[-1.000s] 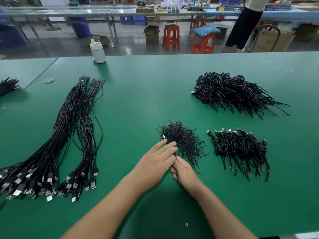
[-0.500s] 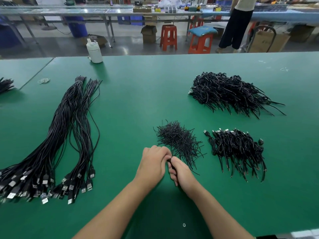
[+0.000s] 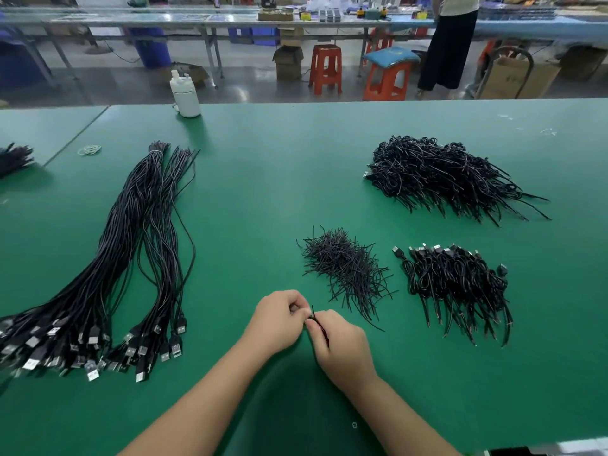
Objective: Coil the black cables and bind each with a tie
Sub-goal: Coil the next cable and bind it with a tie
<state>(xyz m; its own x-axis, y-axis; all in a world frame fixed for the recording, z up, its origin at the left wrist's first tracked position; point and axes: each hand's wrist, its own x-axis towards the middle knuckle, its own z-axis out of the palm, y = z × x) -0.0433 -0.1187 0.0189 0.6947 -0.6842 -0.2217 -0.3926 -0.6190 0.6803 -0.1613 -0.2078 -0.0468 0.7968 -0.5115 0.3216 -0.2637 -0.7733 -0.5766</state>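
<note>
My left hand [image 3: 279, 319] and my right hand [image 3: 342, 347] meet at the front middle of the green table [image 3: 263, 192], and both pinch one thin black tie [image 3: 319, 324] between their fingertips. Just beyond them lies a loose heap of black ties [image 3: 342, 264]. Long uncoiled black cables [image 3: 108, 268] with USB plugs stretch along the left side. A small pile of coiled cables [image 3: 454, 284] lies to the right, and a bigger pile of coiled cables [image 3: 444, 176] sits farther back.
A white bottle [image 3: 185, 95] stands at the table's far edge, with some rubber bands [image 3: 89, 150] left of it. Another black bundle [image 3: 14, 158] lies on the neighbouring table at far left. Orange stools [image 3: 325, 69] and a standing person [image 3: 449, 44] are in the aisle beyond.
My left hand reached with straight fingers into the tie heap, then curled and drew back toward me. Both hands now hold a single tie just clear of the heap.
</note>
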